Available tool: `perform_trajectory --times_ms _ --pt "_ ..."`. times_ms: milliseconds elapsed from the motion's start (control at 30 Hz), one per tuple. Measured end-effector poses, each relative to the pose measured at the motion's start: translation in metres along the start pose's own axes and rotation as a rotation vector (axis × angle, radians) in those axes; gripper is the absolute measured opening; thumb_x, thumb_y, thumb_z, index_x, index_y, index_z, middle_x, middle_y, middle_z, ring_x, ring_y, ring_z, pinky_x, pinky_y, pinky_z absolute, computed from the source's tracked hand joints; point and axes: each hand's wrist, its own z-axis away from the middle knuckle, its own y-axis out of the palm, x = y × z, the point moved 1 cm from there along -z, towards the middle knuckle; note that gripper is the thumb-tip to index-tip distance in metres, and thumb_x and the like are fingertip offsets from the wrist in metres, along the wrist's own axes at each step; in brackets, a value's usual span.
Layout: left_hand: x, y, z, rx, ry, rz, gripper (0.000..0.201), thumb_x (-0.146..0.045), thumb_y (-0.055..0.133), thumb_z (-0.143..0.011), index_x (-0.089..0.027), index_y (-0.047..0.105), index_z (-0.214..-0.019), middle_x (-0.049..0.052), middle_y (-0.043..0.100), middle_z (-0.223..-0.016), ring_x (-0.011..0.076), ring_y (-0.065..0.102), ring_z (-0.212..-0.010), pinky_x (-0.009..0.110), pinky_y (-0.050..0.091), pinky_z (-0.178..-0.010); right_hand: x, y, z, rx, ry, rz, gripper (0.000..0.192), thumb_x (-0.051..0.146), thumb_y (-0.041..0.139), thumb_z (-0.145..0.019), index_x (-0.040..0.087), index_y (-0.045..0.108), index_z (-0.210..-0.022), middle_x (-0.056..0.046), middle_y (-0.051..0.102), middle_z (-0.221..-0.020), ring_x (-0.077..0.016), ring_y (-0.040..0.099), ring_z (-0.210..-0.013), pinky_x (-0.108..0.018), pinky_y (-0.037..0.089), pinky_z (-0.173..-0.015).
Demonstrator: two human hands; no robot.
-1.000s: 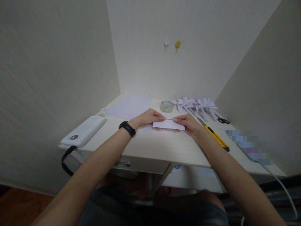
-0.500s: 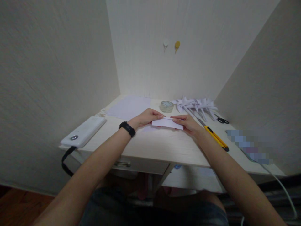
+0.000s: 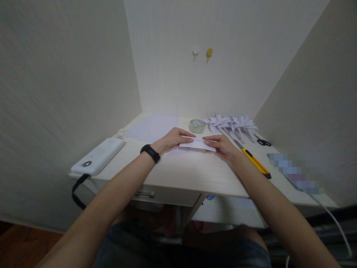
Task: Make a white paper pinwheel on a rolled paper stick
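Note:
A narrow piece of white paper is stretched between my two hands, just above the desk, with a fold or roll along its far edge. My left hand pinches its left end, thumb on top and fingers partly hidden beneath. At the right end my right hand grips it the same way. Beyond the hands stands a roll of clear tape. Under and behind my left hand lie flat white sheets.
Several white paper pinwheels lie at the back right, near black scissors. A yellow utility knife rests beside my right forearm. On the left is a white device with a black strap. Walls enclose the desk.
The paper's near flap looks narrower now, as its lower edge has tilted or rolled up a little. Both hands keep their grip and have barely moved.

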Motion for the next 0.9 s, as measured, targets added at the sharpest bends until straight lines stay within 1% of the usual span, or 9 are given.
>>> perform_trajectory --times_ms 133,267,367,467,633,733,800,900 --pt "0.001 0.0 0.0 -0.002 0.041 -0.076 0.037 -0.028 0.083 -0.07 -0.012 0.077 -0.103 0.012 0.075 -0.096 0.0134 0.062 -0.072 0.026 0.048 -0.066 0.0 -0.001 -0.001 -0.004 -0.014 0.012 0.039 0.029 0.092 -0.053 0.017 0.08 -0.088 -0.006 0.075 -0.08 -0.0133 0.061 -0.067 -0.028 0.05 -0.065" --pt "0.0 0.001 0.0 0.07 0.031 -0.035 0.036 -0.034 0.078 -0.076 -0.01 0.076 -0.103 0.011 0.074 -0.089 0.0121 0.061 -0.066 0.025 0.049 -0.062 0.003 -0.003 0.0 0.0 -0.011 0.022 0.039 0.034 0.09 -0.056 0.017 0.08 -0.09 -0.006 0.073 -0.077 -0.0128 0.059 -0.062 -0.028 0.049 -0.059" --pt "-0.003 0.002 0.001 0.109 0.007 0.006 0.031 -0.034 0.076 -0.078 -0.009 0.077 -0.096 0.009 0.072 -0.082 0.0108 0.059 -0.063 0.024 0.049 -0.058 0.005 -0.004 0.001 0.009 -0.011 0.026 0.04 0.038 0.09 -0.058 0.016 0.08 -0.089 -0.006 0.073 -0.076 -0.0131 0.059 -0.059 -0.027 0.05 -0.054" --pt "-0.007 0.003 0.002 0.105 -0.007 0.034 0.025 -0.031 0.076 -0.079 -0.008 0.077 -0.088 0.007 0.07 -0.076 0.0095 0.057 -0.06 0.021 0.047 -0.054 0.006 -0.004 0.001 0.031 -0.009 0.024 0.041 0.042 0.09 -0.057 0.014 0.08 -0.085 -0.006 0.072 -0.072 -0.0123 0.059 -0.057 -0.025 0.05 -0.051" --pt "-0.014 0.004 0.005 0.143 -0.058 0.084 0.024 -0.03 0.074 -0.082 -0.006 0.074 -0.081 0.006 0.068 -0.072 0.0092 0.057 -0.06 0.023 0.051 -0.059 0.007 -0.006 0.001 0.088 -0.01 0.026 0.044 0.045 0.091 -0.055 0.012 0.079 -0.082 -0.005 0.07 -0.067 -0.0118 0.058 -0.055 -0.024 0.051 -0.05" --pt "-0.014 0.004 0.006 0.19 -0.078 0.102 0.024 -0.03 0.077 -0.079 -0.007 0.074 -0.086 0.007 0.069 -0.076 0.0113 0.061 -0.064 0.025 0.052 -0.061 0.007 -0.005 0.002 0.083 0.009 0.039 0.04 0.043 0.09 -0.056 0.013 0.079 -0.079 -0.005 0.07 -0.066 -0.0119 0.058 -0.054 -0.024 0.05 -0.05" --pt "-0.011 0.002 0.005 0.2 -0.065 0.082 0.027 -0.03 0.079 -0.076 -0.008 0.075 -0.09 0.008 0.07 -0.079 0.0119 0.061 -0.065 0.025 0.051 -0.06 0.006 -0.005 0.002 0.075 0.022 0.049 0.039 0.044 0.09 -0.058 0.012 0.078 -0.078 -0.006 0.071 -0.066 -0.0124 0.059 -0.055 -0.024 0.05 -0.05" --pt "-0.006 -0.002 0.002 0.163 -0.012 -0.002 0.028 -0.035 0.078 -0.076 -0.008 0.075 -0.086 0.006 0.068 -0.073 0.0092 0.055 -0.059 0.021 0.042 -0.054 0.005 -0.004 0.002 0.074 0.022 0.061 0.039 0.044 0.089 -0.058 0.012 0.079 -0.078 -0.007 0.071 -0.067 -0.0129 0.059 -0.056 -0.025 0.05 -0.05"
